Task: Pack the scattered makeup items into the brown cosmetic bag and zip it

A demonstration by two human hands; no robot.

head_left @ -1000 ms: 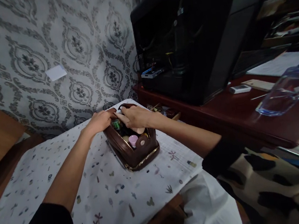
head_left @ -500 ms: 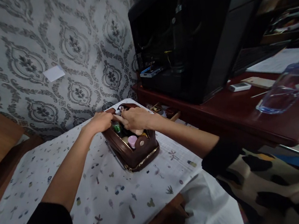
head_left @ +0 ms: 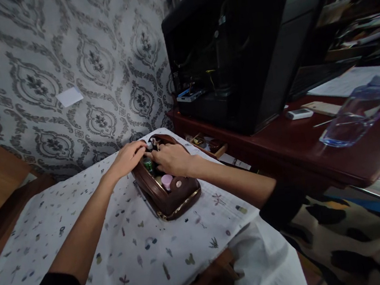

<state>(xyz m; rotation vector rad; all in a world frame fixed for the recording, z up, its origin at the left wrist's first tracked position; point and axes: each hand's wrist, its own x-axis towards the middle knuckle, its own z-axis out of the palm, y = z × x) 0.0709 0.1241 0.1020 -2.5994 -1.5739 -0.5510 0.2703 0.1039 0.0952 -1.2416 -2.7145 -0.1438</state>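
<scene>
A brown leather-look zip bag (head_left: 181,200) stands unzipped on the white patterned cloth. Inside it I see a green-lidded container (head_left: 148,164), a lilac round jar (head_left: 167,181) and some shiny items near the far end. My left hand (head_left: 129,159) grips the bag's far left rim, fingers bent over the edge. Over the opening, my right hand (head_left: 173,160) has its fingers curled and the index pointing left toward the left hand. The right palm and fingertips face away, so anything in them is hidden.
The patterned cloth (head_left: 136,246) covers the table. To the right, a dark red desk (head_left: 281,150) carries a black computer case (head_left: 222,64), a clear plastic bottle lying down (head_left: 353,118) and a small white device (head_left: 299,114). An open drawer (head_left: 220,150) juts out beside the bag.
My right hand has shifted slightly within the bag's opening, uncovering shiny items at the far end. My left hand stays at the rim, its fingers a little straighter. The view has shifted slightly.
</scene>
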